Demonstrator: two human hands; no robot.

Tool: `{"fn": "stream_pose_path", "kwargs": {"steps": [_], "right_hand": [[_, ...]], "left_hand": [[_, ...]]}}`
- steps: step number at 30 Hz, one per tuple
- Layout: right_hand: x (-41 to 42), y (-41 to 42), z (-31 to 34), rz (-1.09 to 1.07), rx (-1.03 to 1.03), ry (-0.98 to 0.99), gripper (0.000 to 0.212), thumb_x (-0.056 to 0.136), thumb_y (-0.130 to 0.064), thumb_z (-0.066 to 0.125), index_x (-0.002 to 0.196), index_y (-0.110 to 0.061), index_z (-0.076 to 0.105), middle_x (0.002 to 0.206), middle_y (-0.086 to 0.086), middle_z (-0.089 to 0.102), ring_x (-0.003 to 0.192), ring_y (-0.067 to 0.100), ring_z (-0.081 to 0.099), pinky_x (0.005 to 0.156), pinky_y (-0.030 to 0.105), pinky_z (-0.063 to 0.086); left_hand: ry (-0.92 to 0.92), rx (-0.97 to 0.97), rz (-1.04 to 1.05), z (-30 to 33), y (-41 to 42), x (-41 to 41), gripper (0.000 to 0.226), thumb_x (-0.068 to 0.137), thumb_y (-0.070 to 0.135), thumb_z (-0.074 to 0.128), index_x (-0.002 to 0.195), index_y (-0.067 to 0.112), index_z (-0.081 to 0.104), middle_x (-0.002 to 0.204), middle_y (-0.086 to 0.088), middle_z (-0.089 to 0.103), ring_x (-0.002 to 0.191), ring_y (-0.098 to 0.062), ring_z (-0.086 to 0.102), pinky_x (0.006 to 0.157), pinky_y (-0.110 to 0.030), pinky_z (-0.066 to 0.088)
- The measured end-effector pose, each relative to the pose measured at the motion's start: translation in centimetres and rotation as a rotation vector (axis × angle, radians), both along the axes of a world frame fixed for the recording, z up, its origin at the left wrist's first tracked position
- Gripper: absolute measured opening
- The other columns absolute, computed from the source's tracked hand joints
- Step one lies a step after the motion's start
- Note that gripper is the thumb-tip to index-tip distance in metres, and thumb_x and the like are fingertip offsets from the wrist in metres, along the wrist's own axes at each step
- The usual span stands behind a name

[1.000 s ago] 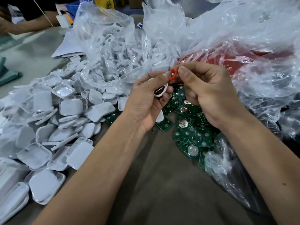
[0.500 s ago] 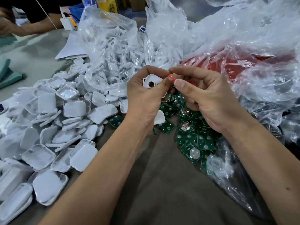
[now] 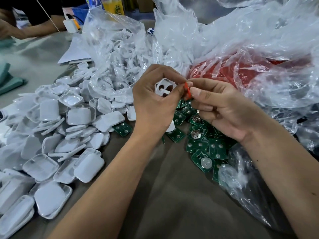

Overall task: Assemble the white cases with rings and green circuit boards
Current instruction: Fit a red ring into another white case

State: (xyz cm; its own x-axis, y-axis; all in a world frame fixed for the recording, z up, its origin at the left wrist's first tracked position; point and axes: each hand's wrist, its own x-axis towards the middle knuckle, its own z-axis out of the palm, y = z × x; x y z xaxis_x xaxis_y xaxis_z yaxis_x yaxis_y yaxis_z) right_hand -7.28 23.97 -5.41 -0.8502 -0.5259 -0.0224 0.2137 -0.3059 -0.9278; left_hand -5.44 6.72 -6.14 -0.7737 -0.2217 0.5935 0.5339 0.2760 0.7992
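White case with round holes sits in the left hand, fingers curled round it, held up above the table at mid-frame. Right hand pinches a small red ring between thumb and forefinger, ring touching the case's right edge. Both hands meet over the pile of green circuit boards, which lie loose on the table just below and to the right of the hands; several boards show round silver discs. One board lies apart at the left edge of that pile, beside the white parts.

Heap of white case halves covers the left side of the table, some face up showing hollow insides, some face down. Clear plastic bag behind the heap holds more white parts. Bigger crumpled clear plastic fills the upper right, with red stuff inside, too blurred through the film to tell what. More plastic film lies at lower right over part of the boards.

Top left: another person's arm on the table, a white sheet of paper, a yellow bottle at the far edge, a teal cloth at the left margin.
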Motion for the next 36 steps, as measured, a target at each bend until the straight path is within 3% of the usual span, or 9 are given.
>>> {"fn": "stream_pose_path", "kwargs": {"steps": [5,8,11,14,16,23,29,32,36], "right_hand": [[0.0,-0.3,-0.2,0.067,-0.052,-0.096,0.012,0.085,-0.008,0.066,0.095,-0.012,0.072,0.083,0.005,0.067,0.048,-0.001,0.040,0.036,0.008,0.030],[-0.2,0.0,-0.1,0.043,-0.060,-0.102,0.014,0.085,-0.005,0.066,0.095,-0.011,0.073,0.080,0.004,0.066,0.048,0.000,0.040,0.036,0.010,0.031],[-0.5,0.3,-0.1,-0.067,-0.077,-0.103,0.017,0.085,-0.003,0.067,0.095,-0.010,0.078,0.080,0.005,0.069,0.052,0.002,0.041,0.039,0.011,0.031],[-0.5,0.2,-0.1,-0.137,-0.073,-0.079,0.013,0.087,-0.009,0.068,0.092,-0.012,0.079,0.081,0.005,0.070,0.051,0.002,0.040,0.040,0.011,0.026],[-0.5,0.2,-0.2,-0.163,-0.066,-0.067,0.011,0.090,-0.012,0.067,0.094,-0.011,0.077,0.080,0.004,0.069,0.051,0.002,0.040,0.040,0.011,0.026],[-0.6,0.1,-0.2,-0.148,-0.106,-0.044,0.013,0.091,-0.010,0.065,0.096,-0.007,0.077,0.081,0.004,0.066,0.054,0.002,0.041,0.039,0.010,0.031],[-0.4,0.1,-0.3,-0.188,-0.057,0.027,0.014,0.087,-0.008,0.070,0.097,-0.012,0.078,0.079,0.005,0.069,0.054,0.004,0.041,0.042,0.013,0.031],[-0.2,-0.4,-0.6,-0.425,0.224,0.341,0.011,0.092,-0.002,0.073,0.100,-0.007,0.079,0.080,0.007,0.073,0.050,0.001,0.052,0.045,0.011,0.038],[-0.1,-1.2,-1.0,-0.606,0.447,0.644,0.010,0.088,-0.004,0.078,0.096,-0.010,0.081,0.084,0.001,0.078,0.071,0.013,0.072,0.065,0.024,0.058]], "left_hand": [[-0.041,-0.024,-0.023,0.1,0.0,0.1,0.012,0.080,0.002,0.082,0.079,0.008,0.072,0.085,-0.005,0.071,0.086,-0.025,0.068,0.080,-0.053,0.054],[-0.107,-0.025,-0.100,0.4,0.0,0.1,0.008,0.086,0.007,0.080,0.084,0.008,0.071,0.084,-0.003,0.073,0.082,-0.020,0.070,0.070,-0.042,0.057],[-0.304,0.299,-0.179,0.6,0.3,0.1,0.013,0.099,0.011,0.065,0.088,0.006,0.069,0.083,-0.011,0.070,0.071,-0.021,0.065,0.057,-0.025,0.052],[-0.512,0.740,-0.307,1.0,0.1,-0.1,0.029,0.108,0.016,0.047,0.096,0.000,0.068,0.092,-0.018,0.069,0.076,-0.023,0.069,0.060,-0.023,0.053],[-0.533,0.835,-0.359,1.0,0.1,-0.3,0.027,0.107,0.010,0.046,0.097,-0.003,0.068,0.093,-0.016,0.070,0.084,-0.024,0.071,0.065,-0.024,0.057],[-0.475,0.223,-0.081,0.1,0.2,-0.2,0.024,0.106,0.017,0.054,0.093,0.012,0.073,0.073,0.002,0.066,0.058,-0.005,0.054,0.050,-0.017,0.043],[-0.506,0.270,-0.018,0.2,0.3,-0.3,0.020,0.108,0.022,0.051,0.089,0.014,0.055,0.074,-0.007,0.063,0.048,-0.008,0.055,0.046,-0.022,0.043],[-0.478,0.320,-0.070,0.3,0.2,-0.1,0.011,0.099,0.010,0.066,0.091,0.009,0.058,0.091,-0.020,0.073,0.065,-0.020,0.071,0.058,-0.029,0.056],[-0.473,0.202,-0.005,0.1,-0.1,0.0,0.014,0.090,0.014,0.076,0.086,0.015,0.063,0.089,-0.009,0.077,0.086,-0.029,0.074,0.073,-0.045,0.057]]}}
